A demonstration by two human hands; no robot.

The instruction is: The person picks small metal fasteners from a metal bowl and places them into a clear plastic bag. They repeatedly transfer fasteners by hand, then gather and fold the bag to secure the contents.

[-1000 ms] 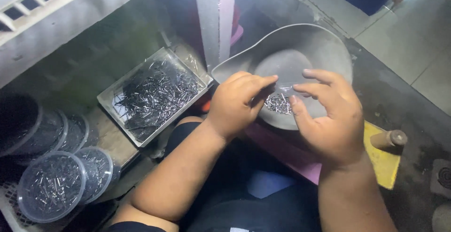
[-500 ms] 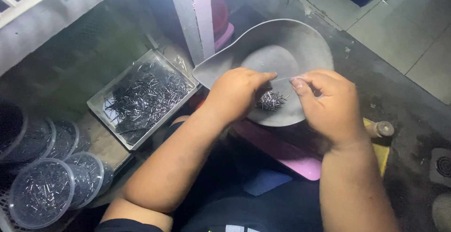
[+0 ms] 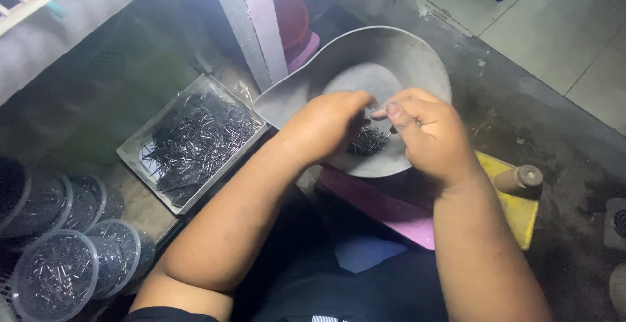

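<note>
Dull grey metal pan (image 3: pixel 417 55) looking matt and scuffed, holding thin dark metal nails (image 3: pixel 367 141); clear glossy plastic tray (image 3: pixel 134 149) and tubs (image 3: pixel 52 283) glinting; concrete floor (image 3: pixel 521 120) showing rough.

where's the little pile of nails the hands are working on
In the head view, the small pile of nails lies in the grey metal pan, right of centre, between the left hand and right hand.

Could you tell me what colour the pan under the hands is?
Grey, seen in the head view: the pan.
</note>
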